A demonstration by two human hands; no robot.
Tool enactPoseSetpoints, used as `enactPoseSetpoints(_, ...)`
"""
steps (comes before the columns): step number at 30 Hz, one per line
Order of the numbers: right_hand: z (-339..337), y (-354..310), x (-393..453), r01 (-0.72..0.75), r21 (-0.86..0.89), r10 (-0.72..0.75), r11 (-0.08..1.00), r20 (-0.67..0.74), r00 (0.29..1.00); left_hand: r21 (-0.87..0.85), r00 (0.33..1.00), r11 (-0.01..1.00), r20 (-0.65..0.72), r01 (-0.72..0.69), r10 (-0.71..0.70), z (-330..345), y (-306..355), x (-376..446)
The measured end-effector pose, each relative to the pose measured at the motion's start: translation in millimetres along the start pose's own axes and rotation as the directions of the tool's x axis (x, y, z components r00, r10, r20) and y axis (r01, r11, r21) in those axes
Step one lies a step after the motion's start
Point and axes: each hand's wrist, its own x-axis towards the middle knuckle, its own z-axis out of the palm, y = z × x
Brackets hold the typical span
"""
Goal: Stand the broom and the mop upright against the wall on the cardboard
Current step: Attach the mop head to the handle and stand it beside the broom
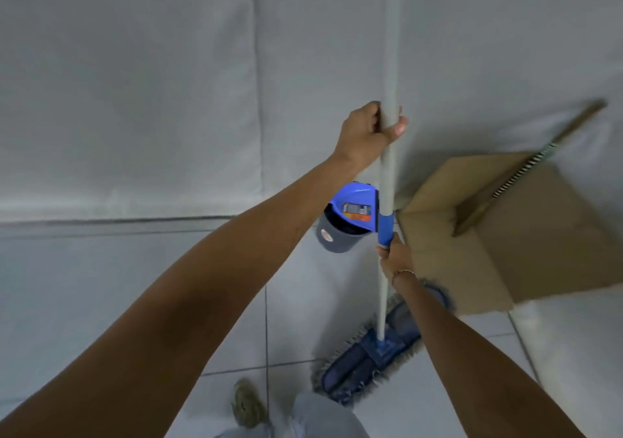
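Observation:
The mop (390, 50) has a long grey pole with a blue collar and a flat blue fringed head (374, 353) resting on the tiled floor. My left hand (369, 130) is wrapped around the pole high up. Just below the blue collar, my right hand (394, 257) grips the same pole. The pole stands nearly upright in front of the wall. A brown cardboard sheet (526, 245) lies on the floor to the right, against the wall. The broom (526, 168), with a brown and striped handle, leans against the wall over the cardboard.
A blue and grey mop bucket (347, 222) stands on the floor by the wall, just left of the pole. A small tan bristly object (247, 407) lies near my leg (323, 417) at the bottom. The grey wall (135, 83) fills the upper view.

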Motion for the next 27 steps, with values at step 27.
enactPoseSetpoints(27,-355,168,124,-0.028,0.323,0.125,0.946,-0.284,0.951,0.102,0.852,0.949,0.475,-0.299,0.218,449,91,56)
